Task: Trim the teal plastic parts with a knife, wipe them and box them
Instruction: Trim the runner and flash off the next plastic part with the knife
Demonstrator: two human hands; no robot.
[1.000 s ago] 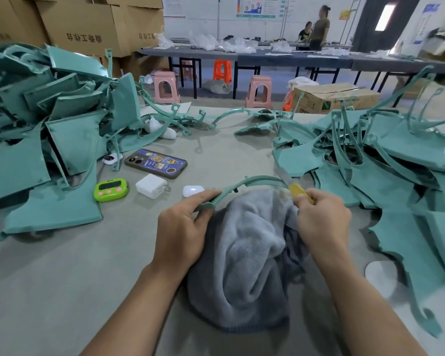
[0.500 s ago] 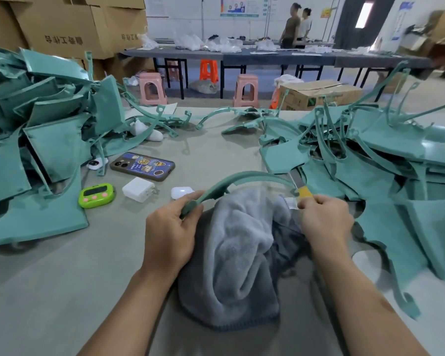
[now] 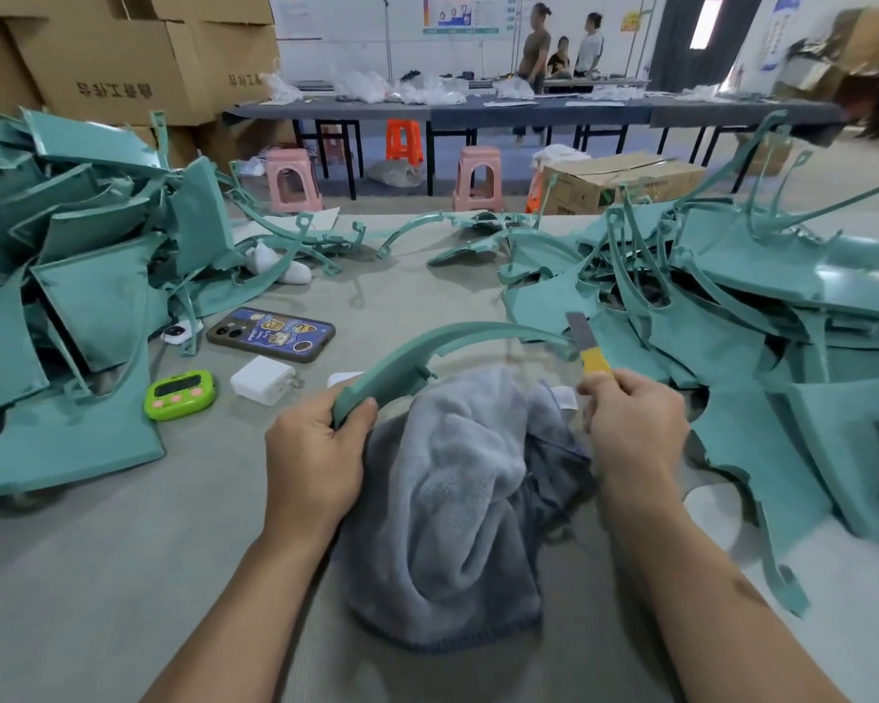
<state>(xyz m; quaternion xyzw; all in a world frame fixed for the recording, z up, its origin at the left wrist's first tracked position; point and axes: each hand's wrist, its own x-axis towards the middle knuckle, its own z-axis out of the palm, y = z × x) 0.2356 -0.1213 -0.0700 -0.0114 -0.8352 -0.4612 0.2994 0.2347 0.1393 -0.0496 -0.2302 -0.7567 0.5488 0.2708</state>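
A curved teal plastic part [image 3: 458, 337] arches above a crumpled grey towel [image 3: 458, 479] in the middle of the table. My left hand [image 3: 315, 449] grips its near left end. My right hand [image 3: 635, 428] holds a yellow-handled knife [image 3: 587, 347], whose grey blade points up and touches the part's far right tip. Heaps of teal parts lie on the left [image 3: 72, 276] and on the right [image 3: 762, 317].
Left of the towel lie a phone [image 3: 272, 334], a white charger [image 3: 262, 380], a green timer [image 3: 179, 395] and a small white case [image 3: 343, 380]. Cardboard boxes [image 3: 123, 58] stand at the back left, another box [image 3: 625, 187] beyond the table, with stools and people farther off.
The teal part has been raised and tilted up off the towel. My right hand has drawn back so more of the knife blade shows at the part's right tip.
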